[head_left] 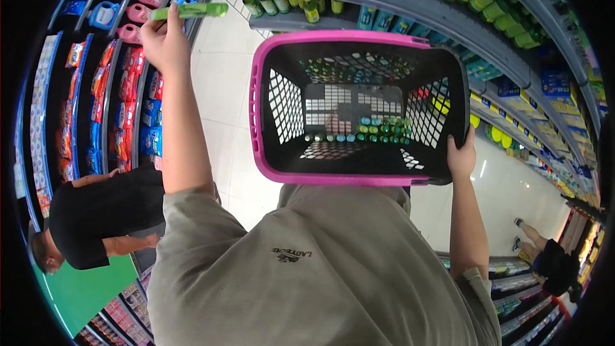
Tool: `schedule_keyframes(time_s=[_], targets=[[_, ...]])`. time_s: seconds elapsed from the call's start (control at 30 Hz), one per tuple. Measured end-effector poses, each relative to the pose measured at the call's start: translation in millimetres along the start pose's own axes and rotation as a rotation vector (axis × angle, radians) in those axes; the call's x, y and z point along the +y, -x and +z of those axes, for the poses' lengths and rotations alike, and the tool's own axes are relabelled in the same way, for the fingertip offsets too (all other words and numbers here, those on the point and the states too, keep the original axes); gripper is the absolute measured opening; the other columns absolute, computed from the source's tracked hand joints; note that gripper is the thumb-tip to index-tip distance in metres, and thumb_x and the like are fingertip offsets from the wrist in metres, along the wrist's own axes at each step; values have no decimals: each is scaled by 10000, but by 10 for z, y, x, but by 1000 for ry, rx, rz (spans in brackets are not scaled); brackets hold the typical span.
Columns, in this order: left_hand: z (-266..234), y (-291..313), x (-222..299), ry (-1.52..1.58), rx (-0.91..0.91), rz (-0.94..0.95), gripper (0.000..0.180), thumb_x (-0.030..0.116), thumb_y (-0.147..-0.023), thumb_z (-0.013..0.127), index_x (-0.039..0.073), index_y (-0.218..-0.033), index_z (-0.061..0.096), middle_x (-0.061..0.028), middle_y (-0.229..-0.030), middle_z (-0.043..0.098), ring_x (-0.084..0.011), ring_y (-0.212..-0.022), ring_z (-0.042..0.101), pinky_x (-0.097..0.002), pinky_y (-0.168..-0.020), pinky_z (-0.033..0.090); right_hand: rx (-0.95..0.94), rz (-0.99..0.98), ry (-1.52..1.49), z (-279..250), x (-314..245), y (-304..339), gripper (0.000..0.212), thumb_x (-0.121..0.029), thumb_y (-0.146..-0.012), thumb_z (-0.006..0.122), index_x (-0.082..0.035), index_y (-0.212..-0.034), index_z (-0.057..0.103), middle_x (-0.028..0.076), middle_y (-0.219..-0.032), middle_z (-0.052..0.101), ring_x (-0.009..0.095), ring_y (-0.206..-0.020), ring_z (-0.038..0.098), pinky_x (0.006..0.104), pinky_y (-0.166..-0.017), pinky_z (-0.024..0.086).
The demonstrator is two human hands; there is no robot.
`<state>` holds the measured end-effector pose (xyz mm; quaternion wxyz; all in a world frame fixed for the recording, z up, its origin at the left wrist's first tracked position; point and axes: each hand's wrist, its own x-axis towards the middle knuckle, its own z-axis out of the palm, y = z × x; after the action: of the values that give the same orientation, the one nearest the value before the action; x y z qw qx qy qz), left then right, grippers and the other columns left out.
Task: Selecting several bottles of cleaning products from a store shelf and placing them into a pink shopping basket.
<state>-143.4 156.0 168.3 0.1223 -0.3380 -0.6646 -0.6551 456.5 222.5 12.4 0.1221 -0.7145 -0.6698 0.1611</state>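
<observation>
1. While the left hand is raised toward the far left, a slim light-green plastic tube is pinched closed between its fingertips, above the shelves of pink and blue detergent jugs.
2. The tube is judged light and fairly stiff, with a smooth skin that could slip; a grip nearer its middle would be steadier than the present hold at its left end.
3. Its long axis is laid almost level across the view, left to right, with the free end pointed right and tipped slightly upward.
4. The right hand is closed around the right rim of a black mesh plastic shopping basket with a pink rim, seen with nothing inside.
5. The basket is judged light but rigid and bulky; it is best taken by the thick rim, as it is now.
6. Another person in a black shirt is seen at the near left.
</observation>
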Motion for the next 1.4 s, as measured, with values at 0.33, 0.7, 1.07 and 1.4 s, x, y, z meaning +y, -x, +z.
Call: schedule_keyframes(time_s=[0.33,0.7,1.07,1.4], targets=[[70,1830,85,-57,-684,-348,298,221,-805,765,29,-987,628,-64,-780,647,-119,-586,608,-259,-553,483,-31,5,3,-45,-41,-6,716,-308,-830,640,-132,-1442,312,214,-1125,648,396,-1001,633,446,-845,501],[835,3241,-733,-635,-1331,-479,289,226,-677,694,75,-922,723,-180,-997,680,-326,-966,640,-385,-880,504,-44,37,5,-77,-89,22,715,-304,-825,646,-111,-1434,327,223,-1117,650,391,-998,639,436,-858,500],[965,4085,-1199,-777,-1601,-385,304,262,-786,619,43,-973,715,-171,-1086,663,-317,-1047,617,-379,-911,497,-78,58,-15,-84,-103,3,722,-310,-841,650,-82,-1443,322,241,-1197,610,385,-1062,618,406,-893,491],[921,4490,-1326,-809,-1687,-441,356,295,-844,597,32,-1070,678,-183,-1143,639,-321,-1083,599,-389,-938,488,-55,41,-31,-61,-63,1,699,-292,-838,653,-81,-1426,339,236,-1138,635,388,-1011,637,412,-856,503]])
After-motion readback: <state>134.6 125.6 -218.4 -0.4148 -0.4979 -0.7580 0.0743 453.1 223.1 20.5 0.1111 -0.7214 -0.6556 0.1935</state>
